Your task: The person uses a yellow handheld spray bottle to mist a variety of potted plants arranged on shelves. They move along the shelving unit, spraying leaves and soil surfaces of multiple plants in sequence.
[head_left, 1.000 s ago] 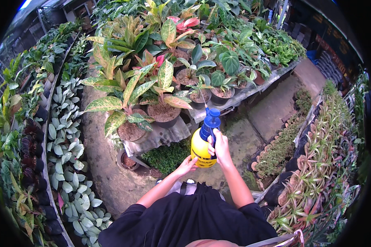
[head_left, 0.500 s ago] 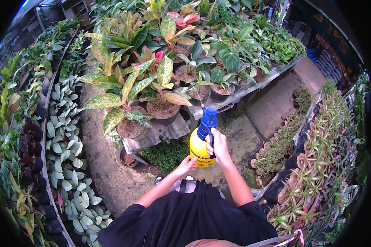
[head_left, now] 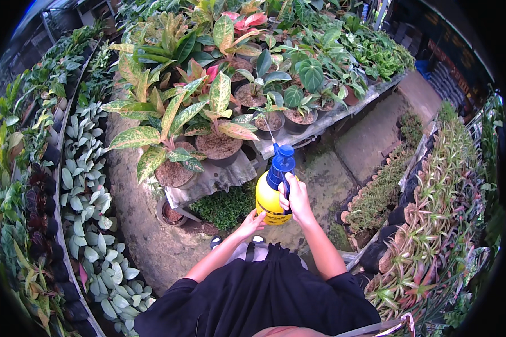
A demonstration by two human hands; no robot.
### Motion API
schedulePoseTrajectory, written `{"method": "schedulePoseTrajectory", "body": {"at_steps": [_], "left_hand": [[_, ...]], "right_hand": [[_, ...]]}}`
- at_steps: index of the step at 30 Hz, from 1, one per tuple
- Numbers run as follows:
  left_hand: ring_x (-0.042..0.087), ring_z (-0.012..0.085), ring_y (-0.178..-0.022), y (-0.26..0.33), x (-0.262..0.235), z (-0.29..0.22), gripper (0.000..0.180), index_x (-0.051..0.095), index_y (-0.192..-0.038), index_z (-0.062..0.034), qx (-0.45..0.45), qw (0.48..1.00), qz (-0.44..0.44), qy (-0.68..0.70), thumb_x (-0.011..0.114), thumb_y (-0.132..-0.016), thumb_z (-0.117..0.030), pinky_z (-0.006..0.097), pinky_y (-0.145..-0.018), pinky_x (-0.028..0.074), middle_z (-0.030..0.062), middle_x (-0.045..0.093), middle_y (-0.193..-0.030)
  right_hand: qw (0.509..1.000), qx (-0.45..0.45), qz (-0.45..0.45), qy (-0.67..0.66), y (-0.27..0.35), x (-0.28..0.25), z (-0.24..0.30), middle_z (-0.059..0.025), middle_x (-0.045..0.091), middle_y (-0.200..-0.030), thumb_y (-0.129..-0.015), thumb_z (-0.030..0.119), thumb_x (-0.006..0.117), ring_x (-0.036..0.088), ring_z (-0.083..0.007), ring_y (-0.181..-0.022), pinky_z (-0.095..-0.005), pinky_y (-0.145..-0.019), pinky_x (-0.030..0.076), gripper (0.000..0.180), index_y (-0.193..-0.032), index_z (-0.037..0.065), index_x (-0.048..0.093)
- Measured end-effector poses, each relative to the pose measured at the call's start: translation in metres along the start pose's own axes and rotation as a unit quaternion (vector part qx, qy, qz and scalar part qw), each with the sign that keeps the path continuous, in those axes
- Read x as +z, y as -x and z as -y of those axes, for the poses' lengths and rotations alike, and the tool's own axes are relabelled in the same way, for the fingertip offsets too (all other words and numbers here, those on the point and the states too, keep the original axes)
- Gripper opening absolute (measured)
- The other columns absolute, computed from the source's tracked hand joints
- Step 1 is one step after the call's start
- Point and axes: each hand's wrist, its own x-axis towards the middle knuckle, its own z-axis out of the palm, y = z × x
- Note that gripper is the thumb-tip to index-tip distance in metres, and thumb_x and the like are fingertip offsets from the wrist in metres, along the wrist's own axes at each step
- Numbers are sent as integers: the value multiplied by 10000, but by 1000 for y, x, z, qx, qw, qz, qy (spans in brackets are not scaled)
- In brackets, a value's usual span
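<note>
A yellow spray bottle (head_left: 268,201) with a blue pump head (head_left: 280,164) is held upright in front of me. My right hand (head_left: 296,198) is wrapped around its neck and trigger. My left hand (head_left: 252,223) cups the bottle's underside with the palm up. The nozzle points toward potted plants with large variegated leaves (head_left: 183,121) on a low bench (head_left: 219,177) just ahead.
Rows of small potted plants (head_left: 90,185) line a curved path on the left. More pots (head_left: 421,213) border the right side of a mossy concrete floor (head_left: 365,140). A dark pot (head_left: 171,213) and low green groundcover (head_left: 225,205) sit under the bench.
The bottle and both hands stay in nearly the same place; the view has shifted only slightly.
</note>
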Motion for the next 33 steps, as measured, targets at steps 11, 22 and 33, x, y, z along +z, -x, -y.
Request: {"method": "schedulePoseTrajectory", "body": {"at_steps": [11,22,33], "left_hand": [[415,260,-1118,5,9,35,641,199,-1291,-83,-79,992,88,38,371,-837,-501,413,-929,316,132,385,-1245],[419,252,-1112,0,14,28,657,192,-1299,-100,-82,994,70,18,379,-827,-517,413,-928,317,115,393,-1241],[432,249,-1095,2,16,29,647,213,-1293,-98,-86,994,57,37,374,-828,-518,391,-910,342,115,394,-1236]], "right_hand": [[997,69,-30,3,4,-22,-24,8,369,-437,-855,357,398,336,-76,-300,-216,-293,269,396,-596,58,421],[996,52,-65,-15,2,-32,-26,-2,396,-489,-859,353,397,355,-74,-315,-209,-292,269,393,-612,48,418],[996,59,-59,-20,2,-32,-24,2,381,-465,-858,352,394,339,-75,-305,-211,-289,267,397,-601,50,412]]}}
